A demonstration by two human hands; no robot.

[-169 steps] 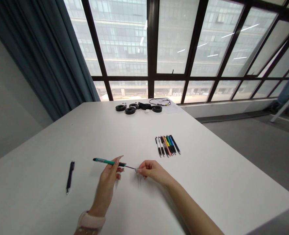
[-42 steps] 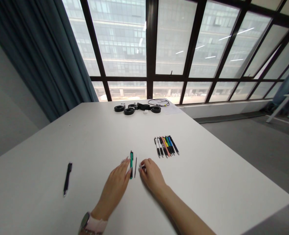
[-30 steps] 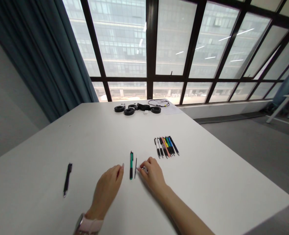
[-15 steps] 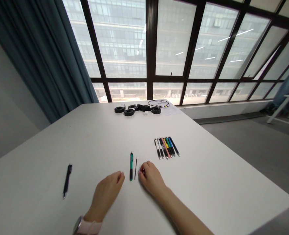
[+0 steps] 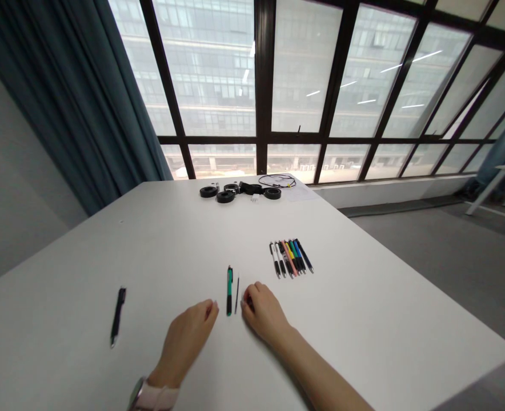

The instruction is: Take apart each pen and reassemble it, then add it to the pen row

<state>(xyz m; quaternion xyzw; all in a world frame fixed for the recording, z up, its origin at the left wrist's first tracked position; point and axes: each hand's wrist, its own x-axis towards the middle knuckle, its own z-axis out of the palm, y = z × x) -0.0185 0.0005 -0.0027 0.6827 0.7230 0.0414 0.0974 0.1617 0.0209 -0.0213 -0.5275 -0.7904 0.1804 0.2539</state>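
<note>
Both hands resting on counter (image 5: 364,297), green pen (image 5: 229,282) and refill (image 5: 237,287) lying between; left hand (image 5: 188,339) fingers loosely curled, empty; right hand (image 5: 263,311) fingers curled, contents unclear

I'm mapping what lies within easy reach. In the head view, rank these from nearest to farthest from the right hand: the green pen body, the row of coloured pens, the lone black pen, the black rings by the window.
From the right hand:
1. Green pen body, just left of it.
2. Row of coloured pens, ahead and right.
3. Lone black pen, far left.
4. Black rings, at the table's far edge.
</note>
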